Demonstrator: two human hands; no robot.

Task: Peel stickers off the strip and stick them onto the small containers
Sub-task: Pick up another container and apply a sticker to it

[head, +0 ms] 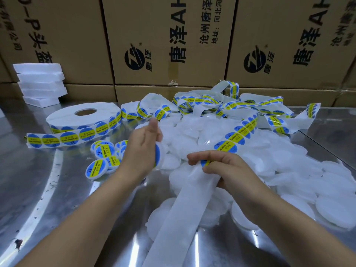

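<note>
- The landmark is the heap of plain white round containers [250,151] on the shiny metal table [48,189].
- At the heap's left edge, the left hand [143,149] curls its fingers round a small round white plastic container [159,154] whose blue label faces the palm.
- Over the heap's near side, the right hand [227,168] pinches the white backing strip of blue-and-yellow round stickers [240,130] at its lowest sticker [205,162].
- By my reading, one container is labelled and the next sticker is being readied.
- The next move probably calls for setting the held container among the labelled containers [104,158] left of the heap. A plain one then has to be picked up and the sticker peeled without creasing.
- The held container is mostly behind the palm. I cannot tell whether the pinched sticker's edge has lifted. The bare strip runs out of view below.
</note>
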